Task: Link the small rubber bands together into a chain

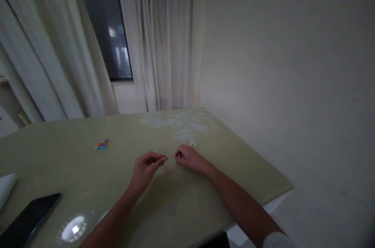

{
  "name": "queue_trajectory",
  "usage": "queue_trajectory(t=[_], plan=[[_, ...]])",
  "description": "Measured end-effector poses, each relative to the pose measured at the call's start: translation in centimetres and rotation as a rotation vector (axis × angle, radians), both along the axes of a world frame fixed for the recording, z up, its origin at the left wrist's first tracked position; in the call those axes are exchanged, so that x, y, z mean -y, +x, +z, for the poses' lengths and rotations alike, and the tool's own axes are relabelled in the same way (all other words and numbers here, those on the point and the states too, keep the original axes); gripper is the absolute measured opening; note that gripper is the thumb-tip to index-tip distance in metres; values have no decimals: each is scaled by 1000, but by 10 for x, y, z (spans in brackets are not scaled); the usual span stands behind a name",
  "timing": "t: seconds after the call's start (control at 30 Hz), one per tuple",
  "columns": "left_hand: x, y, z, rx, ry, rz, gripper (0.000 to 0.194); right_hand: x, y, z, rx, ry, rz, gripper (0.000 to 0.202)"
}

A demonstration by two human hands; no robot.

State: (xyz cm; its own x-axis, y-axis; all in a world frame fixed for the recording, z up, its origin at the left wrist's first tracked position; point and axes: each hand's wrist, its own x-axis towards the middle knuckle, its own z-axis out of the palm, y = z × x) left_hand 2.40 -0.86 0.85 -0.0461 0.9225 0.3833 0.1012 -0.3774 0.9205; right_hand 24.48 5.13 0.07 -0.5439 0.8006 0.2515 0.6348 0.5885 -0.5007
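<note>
My left hand [146,168] is closed in a pinch over the table, with a small white piece [163,159] showing at its fingertips. Just to its right, my right hand [189,158] pinches one end of a thin, pale pinkish strand [170,169] that looks like small links. The strand hangs in a curve below and between the two hands. Whether its other end reaches my left fingertips is hard to see. Some small white pieces [192,143] lie on the table just beyond my right hand.
A small pile of brightly coloured pieces [102,145] lies to the left on the table [73,173]. A dark flat tablet [31,216] and a white object [6,185] are at the near left. Curtains [172,45] hang behind; a wall [278,84] borders the right.
</note>
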Motion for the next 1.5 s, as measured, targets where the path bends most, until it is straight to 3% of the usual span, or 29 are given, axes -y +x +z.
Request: queue_trajectory(t=[0.17, 0.27, 0.4, 0.5, 0.6, 1.1, 1.37, 1.5], plan=[[0, 2, -1, 16, -10, 14, 24, -1, 0, 2, -102, -3, -9, 5], [0, 3, -1, 36, -4, 6, 31, -1, -2, 3, -285, -88, -20, 2], [1, 5, 1, 30, -1, -26, 36, 4, -8, 10, -596, -356, 60, 28], [1, 6, 3, 34, -18, -93, 29, 11, -12, 16, -707, -424, 131, 41], [1, 7, 5, 42, -36, -140, 43, 17, -15, 18, -725, -460, 164, 44], [1, 6, 4, 0, -16, -130, 23, 22, -20, 15, -779, -526, 201, 42], [-2, 6, 0, 4, -36, -104, 20, 19, -20, 15, -798, -468, 139, 46], [-1, 6, 2, 32, -43, -89, 22, 19, -19, 12, -747, -494, 190, 45]])
